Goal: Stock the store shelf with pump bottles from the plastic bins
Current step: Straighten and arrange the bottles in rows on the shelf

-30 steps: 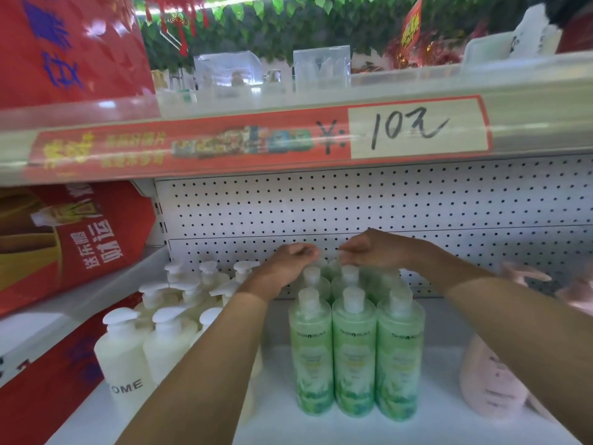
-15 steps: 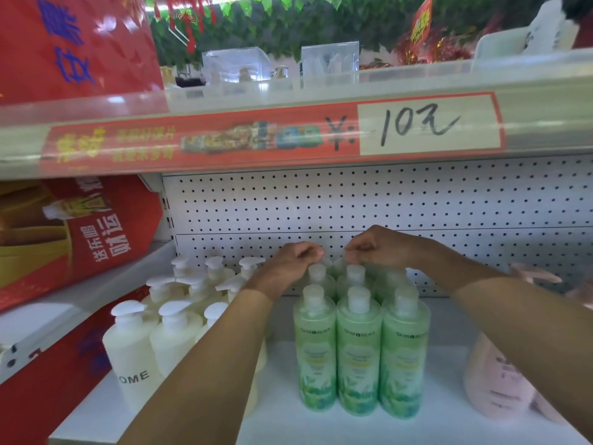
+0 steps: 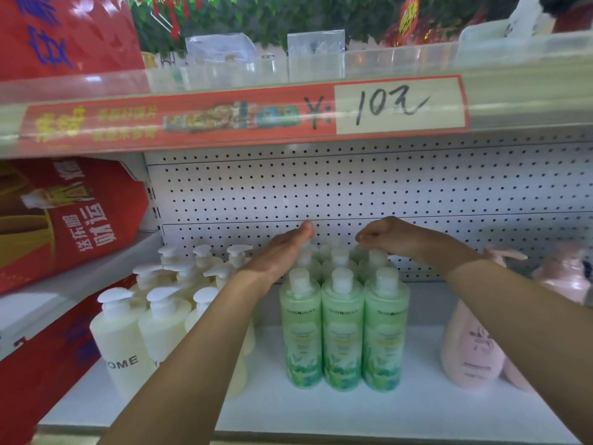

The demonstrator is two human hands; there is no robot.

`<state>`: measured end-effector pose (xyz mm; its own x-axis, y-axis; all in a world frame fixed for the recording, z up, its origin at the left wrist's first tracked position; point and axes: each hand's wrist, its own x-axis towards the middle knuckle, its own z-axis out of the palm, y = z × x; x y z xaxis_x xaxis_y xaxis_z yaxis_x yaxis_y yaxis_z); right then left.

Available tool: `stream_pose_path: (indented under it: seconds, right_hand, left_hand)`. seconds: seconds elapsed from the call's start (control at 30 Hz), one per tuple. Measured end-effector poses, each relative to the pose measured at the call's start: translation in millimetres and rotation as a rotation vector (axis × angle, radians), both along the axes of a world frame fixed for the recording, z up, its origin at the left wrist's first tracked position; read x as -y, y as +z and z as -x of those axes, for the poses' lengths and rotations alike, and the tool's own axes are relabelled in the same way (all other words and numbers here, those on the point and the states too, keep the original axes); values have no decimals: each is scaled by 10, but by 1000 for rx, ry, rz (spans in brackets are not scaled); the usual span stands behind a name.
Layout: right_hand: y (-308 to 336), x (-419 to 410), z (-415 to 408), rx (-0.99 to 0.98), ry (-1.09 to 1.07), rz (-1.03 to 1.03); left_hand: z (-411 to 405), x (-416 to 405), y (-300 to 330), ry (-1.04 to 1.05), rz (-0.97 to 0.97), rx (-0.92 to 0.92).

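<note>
compared with a moment ago, the left hand [image 3: 282, 252] is opened flat with straight fingers beside the rear green pump bottles [image 3: 343, 326] on the shelf [image 3: 417, 409], while the right hand [image 3: 391, 237] is kept loosely curled above their caps, so the row seems released.

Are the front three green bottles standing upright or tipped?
Upright. The green bottles stand side by side on the shelf, bases flat, caps pointing straight up.
</note>
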<state>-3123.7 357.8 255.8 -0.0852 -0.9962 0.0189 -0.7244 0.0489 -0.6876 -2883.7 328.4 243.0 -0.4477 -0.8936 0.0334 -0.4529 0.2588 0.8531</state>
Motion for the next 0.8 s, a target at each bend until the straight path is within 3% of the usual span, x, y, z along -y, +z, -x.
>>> stream_pose_path:
  seconds: [0.17, 0.27, 0.37, 0.47, 0.6, 0.8]
  right_hand:
    - [8, -150, -52, -8, 6, -40]
    - [5, -392, -177, 88, -65, 152]
    - [-31, -736, -307, 41, -138, 370]
    - [-139, -1113, -351, -80, -24, 459]
    - [-239, -1242, -343, -287, 68, 363]
    - [-283, -1211, -371, -363, 31, 420]
  left_hand:
    - [-3, -138, 6, 53, 13, -85]
    - [-85, -287, -134, 105, 119, -185]
    - [-252, -459, -343, 37, 316, -207]
    - [-366, -566, -431, -36, 510, -130]
    - [-390, -603, -400, -71, 462, -123]
    - [-353, -662, -353, -4, 488, -81]
